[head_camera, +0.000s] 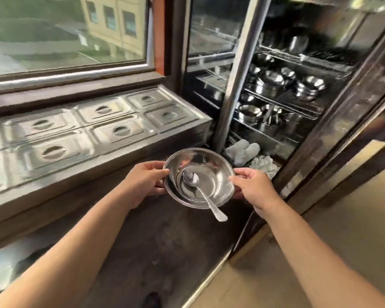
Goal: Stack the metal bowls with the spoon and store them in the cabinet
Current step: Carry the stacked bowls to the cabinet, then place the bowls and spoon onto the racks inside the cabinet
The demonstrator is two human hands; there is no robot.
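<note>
Left hand: fingers closed on the left rim of the bowls, thumb on top. Right hand: closed on the right rim, thumb on top. Bowls: metal, nested (a second rim shows at lower left), held in the air above the dark desk. Spoon: lying in the top bowl, handle jutting past the near rim. Cabinet: open, just beyond the bowls, wire shelves stocked with metal bowls and cups. Left: steel lidded pans under a window.
</note>
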